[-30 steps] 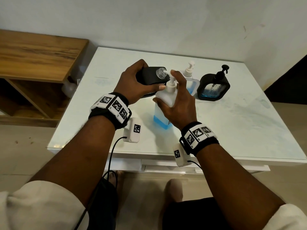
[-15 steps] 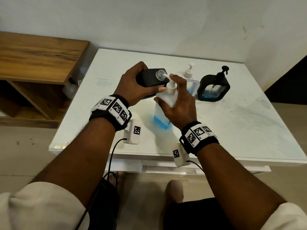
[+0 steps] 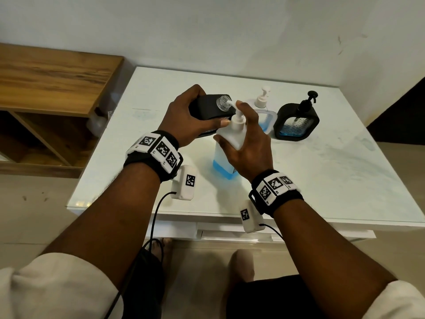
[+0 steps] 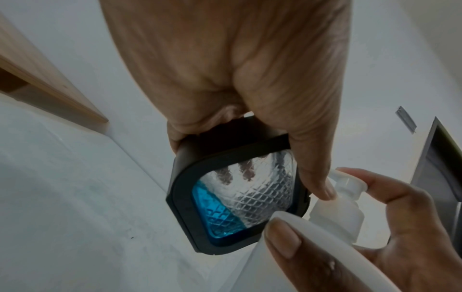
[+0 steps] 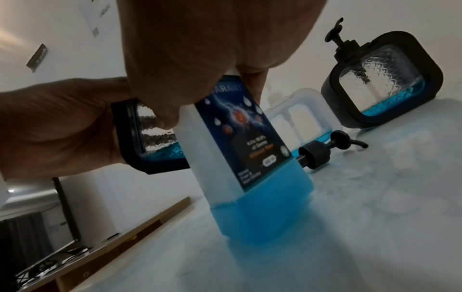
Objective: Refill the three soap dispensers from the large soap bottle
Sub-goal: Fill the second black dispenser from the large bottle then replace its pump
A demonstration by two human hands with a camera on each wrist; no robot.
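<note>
Our left hand (image 3: pixel 184 116) grips the tilted black dispenser (image 3: pixel 207 107); our right hand (image 3: pixel 248 139) clasps the large soap bottle (image 3: pixel 226 155). At two o'clock stand two dispensers (image 3: pixel 296 122), a loose pump (image 5: pixel 325 149) before them.

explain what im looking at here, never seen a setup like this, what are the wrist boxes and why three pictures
No machine here: a person works with bare hands, wearing cameras. The head view looks down from the forehead; the other two come from small cameras strapped at each wrist, looking along the fingers.

The left hand grips a black soap dispenser, tipped on its side, its pump removed and its neck open. The right hand holds the large soap bottle, which stands on the white table, with a finger on its pump beside that open neck.

Also on the table: a clear dispenser, a second black dispenser, and a loose black pump lying flat.
</note>
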